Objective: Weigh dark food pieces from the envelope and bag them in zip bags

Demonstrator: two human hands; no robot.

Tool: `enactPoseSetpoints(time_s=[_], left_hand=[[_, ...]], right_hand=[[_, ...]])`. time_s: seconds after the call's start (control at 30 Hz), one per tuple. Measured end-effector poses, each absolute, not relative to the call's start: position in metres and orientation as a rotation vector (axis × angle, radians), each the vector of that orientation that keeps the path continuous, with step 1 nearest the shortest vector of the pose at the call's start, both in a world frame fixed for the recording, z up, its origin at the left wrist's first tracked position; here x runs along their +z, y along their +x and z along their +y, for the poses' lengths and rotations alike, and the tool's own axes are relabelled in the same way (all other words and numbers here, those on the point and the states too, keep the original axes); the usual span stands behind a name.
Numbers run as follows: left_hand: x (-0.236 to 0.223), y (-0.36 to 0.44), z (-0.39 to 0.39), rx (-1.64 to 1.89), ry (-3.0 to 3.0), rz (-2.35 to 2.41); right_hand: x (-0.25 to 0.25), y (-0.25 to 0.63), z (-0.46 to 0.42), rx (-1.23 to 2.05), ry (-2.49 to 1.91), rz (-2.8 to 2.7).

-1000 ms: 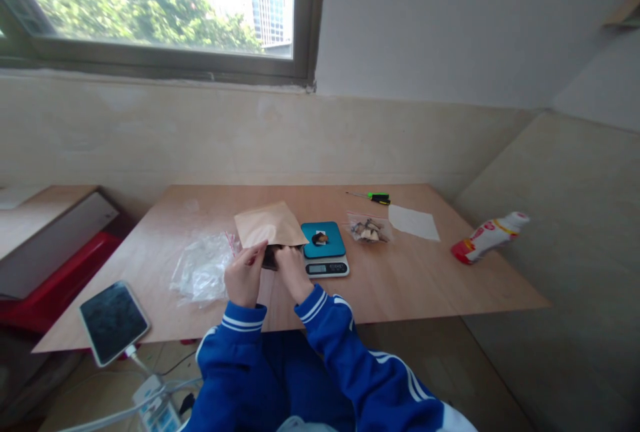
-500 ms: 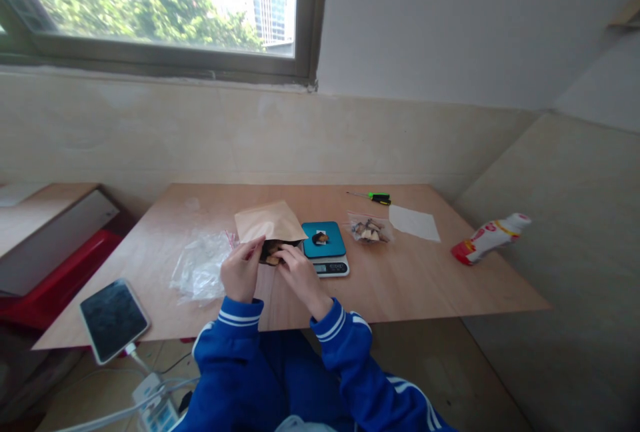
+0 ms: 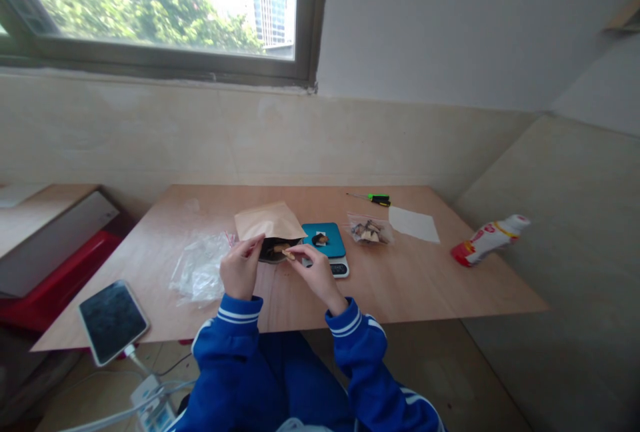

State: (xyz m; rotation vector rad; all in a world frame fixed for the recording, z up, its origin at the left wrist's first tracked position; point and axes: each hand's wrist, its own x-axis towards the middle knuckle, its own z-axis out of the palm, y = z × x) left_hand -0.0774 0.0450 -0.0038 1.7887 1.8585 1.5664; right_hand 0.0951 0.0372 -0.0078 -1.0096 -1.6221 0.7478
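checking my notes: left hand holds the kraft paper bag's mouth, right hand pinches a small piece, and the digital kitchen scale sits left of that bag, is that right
Not quite: the head view shows the digital kitchen scale sitting right of the kraft paper bag, not left. The left hand does hold its mouth, and the right hand does pinch a small piece.

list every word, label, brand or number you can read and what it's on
Nothing is legible.
Red-and-white plastic bottle: lettering, too blurred to read.
Teal-topped white digital scale: control-panel markings, too small to read.
Brown paper bag: no print visible.
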Motion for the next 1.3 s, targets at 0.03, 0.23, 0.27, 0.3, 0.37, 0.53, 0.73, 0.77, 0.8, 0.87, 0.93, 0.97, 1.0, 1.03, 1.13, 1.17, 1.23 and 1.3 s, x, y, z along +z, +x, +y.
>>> enactPoseSetpoints(time_s=[0.03, 0.23, 0.27, 0.3, 0.37, 0.53, 0.73, 0.77, 0.8, 0.87, 0.93, 0.97, 1.0, 1.03, 1.13, 1.17, 1.23, 1.3], left_hand=[[-0.004, -0.078, 0.045, 1.567, 1.787, 1.863], [-0.005, -0.081, 0.044, 1.581, 1.782, 1.863], [-0.005, -0.081, 0.044, 1.584, 1.782, 1.860], [-0.005, -0.081, 0.044, 1.586, 1.779, 1.860], [-0.005, -0.080, 0.044, 1.583, 1.775, 1.856], [-0.005, -0.079, 0.044, 1.584, 1.778, 1.836], [-0.006, -0.080, 0.044, 1.593, 1.776, 1.847], [-0.006, -0.080, 0.044, 1.593, 1.771, 1.841], [-0.006, -0.079, 0.043, 1.595, 1.766, 1.837], [-0.006, -0.077, 0.042, 1.592, 1.757, 1.831], [-0.007, -0.075, 0.040, 1.590, 1.752, 1.818], [-0.007, -0.075, 0.039, 1.591, 1.750, 1.807], [-0.007, -0.075, 0.038, 1.592, 1.746, 1.796], [-0.008, -0.076, 0.037, 1.594, 1.743, 1.788], [-0.010, -0.078, 0.035, 1.596, 1.742, 1.783], [-0.011, -0.078, 0.035, 1.597, 1.746, 1.781], [-0.012, -0.079, 0.034, 1.601, 1.757, 1.770], [-0.012, -0.079, 0.033, 1.598, 1.763, 1.763]], right_hand=[[-0.010, 0.097, 0.038, 0.759, -1.003, -1.600], [-0.033, 0.130, 0.049, 0.588, -1.218, -1.385], [-0.038, 0.139, 0.051, 0.521, -1.276, -1.390], [-0.043, 0.148, 0.053, 0.450, -1.333, -1.418], [-0.052, 0.164, 0.058, 0.306, -1.449, -1.514], [-0.066, 0.181, 0.070, 0.138, -1.648, -1.711], [-0.047, 0.160, 0.056, 0.162, -1.497, -1.735], [-0.039, 0.153, 0.050, 0.193, -1.403, -1.745], [-0.031, 0.145, 0.045, 0.244, -1.299, -1.767], [-0.016, 0.126, 0.035, 0.374, -1.121, -1.835], [-0.007, 0.106, 0.030, 0.444, -1.031, -1.930], [-0.005, 0.096, 0.029, 0.439, -1.028, -1.989], [-0.004, 0.087, 0.029, 0.409, -1.054, -2.051], [-0.005, 0.080, 0.029, 0.359, -1.106, -2.108], [-0.010, 0.064, 0.032, 0.187, -1.314, -2.230], [-0.011, 0.061, 0.033, 0.144, -1.372, -2.255], [-0.013, 0.058, 0.035, 0.088, -1.448, -2.295], [-0.013, 0.058, 0.035, 0.058, -1.489, -2.318]])
